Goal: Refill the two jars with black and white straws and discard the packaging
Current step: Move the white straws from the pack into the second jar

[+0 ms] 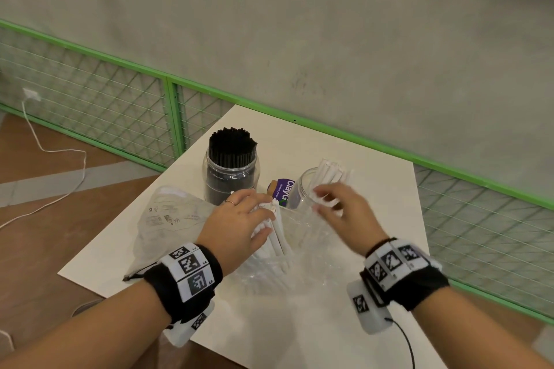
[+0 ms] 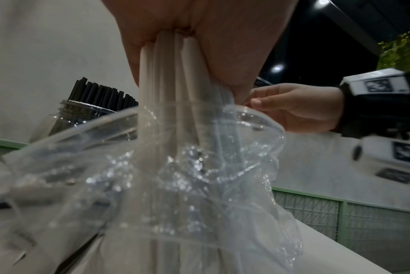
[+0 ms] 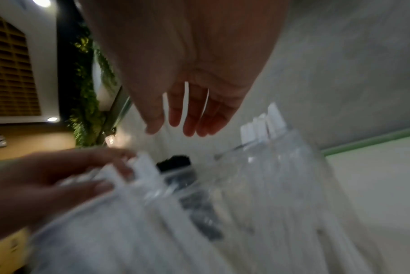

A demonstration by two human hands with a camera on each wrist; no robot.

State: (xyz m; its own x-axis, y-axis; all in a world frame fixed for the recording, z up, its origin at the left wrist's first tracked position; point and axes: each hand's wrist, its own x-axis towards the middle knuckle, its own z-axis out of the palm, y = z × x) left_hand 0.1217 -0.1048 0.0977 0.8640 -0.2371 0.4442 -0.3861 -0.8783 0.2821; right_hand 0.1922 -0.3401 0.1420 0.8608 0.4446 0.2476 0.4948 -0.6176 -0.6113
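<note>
A clear jar (image 1: 230,177) packed with black straws (image 1: 232,144) stands at the back of the white table (image 1: 374,189). To its right a second clear jar (image 1: 302,189) holds a few white straws (image 1: 331,171). My left hand (image 1: 248,216) grips a bundle of white straws (image 1: 277,237) that stick up out of a crumpled clear bag (image 1: 284,269); the left wrist view shows the bundle (image 2: 175,83) rising from the bag (image 2: 175,176) into my palm. My right hand (image 1: 329,204) hovers beside the second jar's mouth, its fingers (image 3: 190,118) straight and empty.
An empty clear wrapper (image 1: 168,219) with printed marks lies on the table's left part. A small purple-labelled pack (image 1: 283,189) sits between the jars. A green mesh fence (image 1: 168,117) and grey wall run behind the table. A white cable (image 1: 54,165) crosses the floor at left.
</note>
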